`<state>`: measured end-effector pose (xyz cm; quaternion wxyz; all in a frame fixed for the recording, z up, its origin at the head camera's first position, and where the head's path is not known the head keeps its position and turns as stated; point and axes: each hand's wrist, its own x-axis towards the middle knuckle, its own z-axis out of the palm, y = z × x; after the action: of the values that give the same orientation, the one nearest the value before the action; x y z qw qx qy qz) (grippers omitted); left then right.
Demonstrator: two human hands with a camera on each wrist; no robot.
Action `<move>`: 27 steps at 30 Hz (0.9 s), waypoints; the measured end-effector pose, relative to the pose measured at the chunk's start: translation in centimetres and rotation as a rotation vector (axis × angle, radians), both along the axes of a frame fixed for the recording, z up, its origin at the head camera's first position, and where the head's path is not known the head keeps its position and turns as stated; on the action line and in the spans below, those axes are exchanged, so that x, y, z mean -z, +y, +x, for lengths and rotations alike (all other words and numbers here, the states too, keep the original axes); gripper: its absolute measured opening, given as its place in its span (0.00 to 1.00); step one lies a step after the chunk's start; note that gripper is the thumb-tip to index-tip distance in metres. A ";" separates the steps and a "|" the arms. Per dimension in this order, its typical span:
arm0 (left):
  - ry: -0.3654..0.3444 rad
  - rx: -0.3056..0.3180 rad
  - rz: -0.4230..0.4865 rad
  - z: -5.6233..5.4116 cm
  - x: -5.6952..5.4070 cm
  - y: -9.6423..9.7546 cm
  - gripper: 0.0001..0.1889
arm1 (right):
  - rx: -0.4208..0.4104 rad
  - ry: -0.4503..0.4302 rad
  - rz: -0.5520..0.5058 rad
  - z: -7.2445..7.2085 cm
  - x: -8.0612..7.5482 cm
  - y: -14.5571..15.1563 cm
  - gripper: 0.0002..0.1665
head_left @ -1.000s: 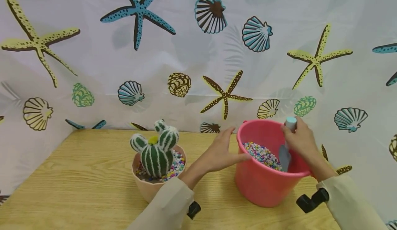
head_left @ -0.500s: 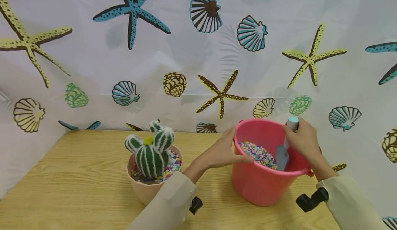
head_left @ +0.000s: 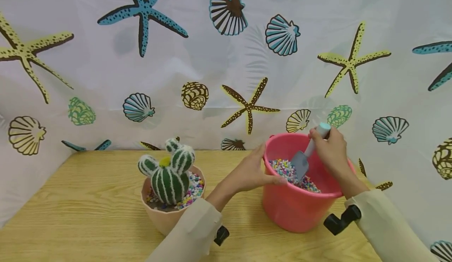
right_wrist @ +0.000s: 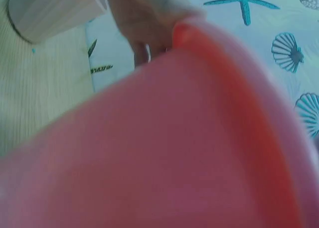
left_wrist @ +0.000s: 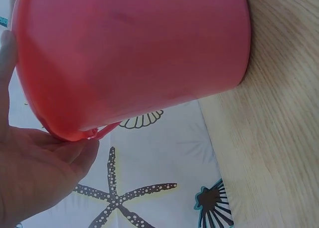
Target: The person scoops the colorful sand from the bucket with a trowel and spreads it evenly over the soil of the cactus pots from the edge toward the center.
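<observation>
My right hand grips the pale, blue-ended handle of a small trowel inside a pink bucket. The trowel's grey blade slants down into multicoloured pebbles in the bucket. At the bucket's left side, my left hand holds the rim, thumb at the front and fingers farther back. The left wrist view shows that hand's fingers against the rim near a small lug. In the right wrist view the bucket wall hides the right hand and trowel.
Left of the bucket stands a peach pot with a knitted cactus and coloured pebbles, partly behind the left sleeve. A wooden table carries both. Behind it hangs a white cloth printed with starfish and shells.
The right hand has swung the trowel leftward inside the bucket, and its blade now reaches into the pebbles at a slant. The left hand keeps its hold on the rim.
</observation>
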<state>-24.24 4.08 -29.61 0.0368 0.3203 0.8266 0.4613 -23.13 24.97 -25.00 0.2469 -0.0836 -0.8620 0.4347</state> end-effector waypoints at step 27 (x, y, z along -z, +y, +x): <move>-0.031 -0.011 -0.021 0.2 -0.1 0.1 0.57 | -0.142 0.061 0.148 0.2 0.1 -1.1 0.20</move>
<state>-24.09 4.13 -29.56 0.0506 0.3082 0.8323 0.4579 -22.89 23.82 -25.10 0.2474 0.0094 -0.8876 0.3883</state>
